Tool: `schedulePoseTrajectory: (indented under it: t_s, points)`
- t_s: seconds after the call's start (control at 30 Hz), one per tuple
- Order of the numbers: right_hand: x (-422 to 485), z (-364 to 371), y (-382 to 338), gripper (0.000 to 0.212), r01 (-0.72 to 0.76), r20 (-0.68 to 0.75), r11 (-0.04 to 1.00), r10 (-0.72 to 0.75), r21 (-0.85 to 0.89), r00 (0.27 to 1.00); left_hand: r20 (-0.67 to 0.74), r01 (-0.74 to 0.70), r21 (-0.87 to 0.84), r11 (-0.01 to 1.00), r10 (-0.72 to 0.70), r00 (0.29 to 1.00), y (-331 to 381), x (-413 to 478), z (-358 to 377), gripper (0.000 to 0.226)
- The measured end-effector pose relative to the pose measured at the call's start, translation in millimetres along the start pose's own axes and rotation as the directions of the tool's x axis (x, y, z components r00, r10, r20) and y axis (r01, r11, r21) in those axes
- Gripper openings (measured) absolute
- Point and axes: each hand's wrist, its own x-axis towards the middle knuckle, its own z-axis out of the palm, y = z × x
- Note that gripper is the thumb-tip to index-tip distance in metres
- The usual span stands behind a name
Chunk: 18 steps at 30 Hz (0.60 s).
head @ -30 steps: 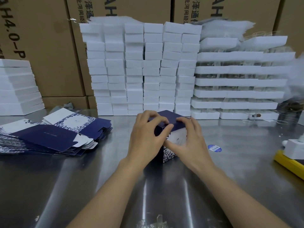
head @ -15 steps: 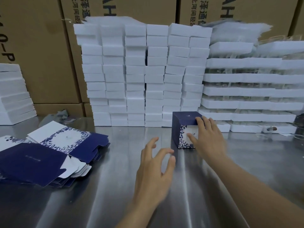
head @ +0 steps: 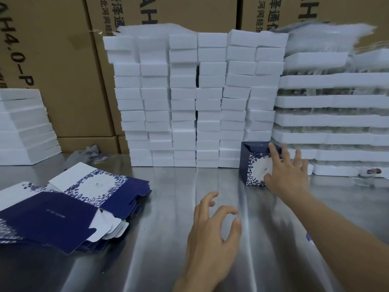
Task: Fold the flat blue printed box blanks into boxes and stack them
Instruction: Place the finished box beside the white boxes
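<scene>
I can read print only on the cartons at the back, all of it turned sideways.
- Left carton: "H4.0-P".
- Middle carton: "AH", "泽通", and a smaller "北河间经".
- Right carton: "AH" and "泽通", cut off.

Print on the flat blanks and the folded box is too small to read.

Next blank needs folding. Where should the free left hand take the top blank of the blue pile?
Pinch the top blank by the white flaps jutting past the right edge of the pile, left hand coming from the right. It lies flat, so its middle offers no hold; the fanned flaps probably give a lip, and they face that hand.
</scene>
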Motion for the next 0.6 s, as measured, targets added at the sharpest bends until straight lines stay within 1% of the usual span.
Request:
schedulePoseTrajectory:
  t_s: [0.1,0.13,0.17,0.2,0.27,0.3,0.33,0.4,0.43,0.47,0.5,0.53,0.57,0.6]
  points:
    - [-30.2,-8.3,-10.4,0.097,0.045,-0.097,0.981,-0.027,0.188,0.995,0.015,0.022,-0.022,1.0,-0.022,1.0,2.5,0.0,-1.2,0.027]
    - [-45.8,-9.3,-16.1,0.095,0.071,-0.114,0.972,-0.047,0.223,0.992,0.018,0.032,-0.03,0.999,-0.031,0.999,3.4,-0.2,-1.9,0.026]
    - [-63.1,-7.8,-21.0,0.091,0.099,-0.101,0.965,-0.076,0.245,0.992,0.015,0.037,-0.04,0.999,-0.036,0.999,4.7,-0.3,-3.4,0.023]
    - [-81.5,-4.3,-25.7,0.086,0.123,-0.048,0.957,-0.114,0.262,0.992,0.005,0.038,-0.049,0.998,-0.038,0.999,6.6,0.5,-7.9,0.02]
    - [-118.8,6.3,-26.8,0.067,0.18,0.124,0.944,-0.22,0.277,0.968,-0.044,0.047,-0.074,0.996,-0.05,0.998,10.2,6.4,-25.2,0.02]
    - [-135.2,11.9,-22.8,0.057,0.205,0.179,0.94,-0.259,0.274,0.949,-0.103,0.059,-0.095,0.994,-0.069,0.992,9.5,11.6,-38.7,0.022]
    - [-148.8,14.7,-16.9,0.05,0.223,0.196,0.933,-0.284,0.282,0.939,-0.192,0.087,-0.114,0.99,-0.108,0.975,7.1,16.2,-56.1,0.023]
    - [-166.7,11.3,-5.6,0.047,0.211,0.181,0.917,-0.283,0.339,0.942,-0.38,0.209,-0.078,0.975,-0.223,0.898,-4.1,22.2,-100.0,0.024]
    - [-170.6,7.3,-2.4,0.046,0.205,0.176,0.909,-0.283,0.362,0.943,-0.45,0.307,-0.005,0.952,-0.277,0.849,-13.1,24.3,-123.4,0.025]
    - [-173.1,3.9,-1.0,0.045,0.201,0.175,0.904,-0.282,0.377,0.943,-0.511,0.419,0.091,0.903,-0.319,0.798,-24.4,24.5,-146.1,0.029]
    - [-173.9,1.4,-1.0,0.043,0.194,0.176,0.902,-0.279,0.386,0.944,-0.569,0.526,0.174,0.833,-0.351,0.744,-37.7,23.4,-167.4,0.037]
    - [-174.2,-0.4,-2.3,0.041,0.189,0.178,0.903,-0.273,0.385,0.945,-0.62,0.618,0.204,0.76,-0.388,0.682,-51.4,21.0,-187.6,0.05]
    - [-173.9,-2.1,-3.0,0.04,0.181,0.182,0.908,-0.264,0.379,0.947,-0.655,0.698,0.171,0.695,-0.449,0.608,-63.8,16.7,-206.1,0.066]
    - [-173.4,-3.3,-3.2,0.04,0.17,0.188,0.912,-0.254,0.372,0.949,-0.661,0.771,0.084,0.631,-0.544,0.517,-74.9,11.2,-222.8,0.083]
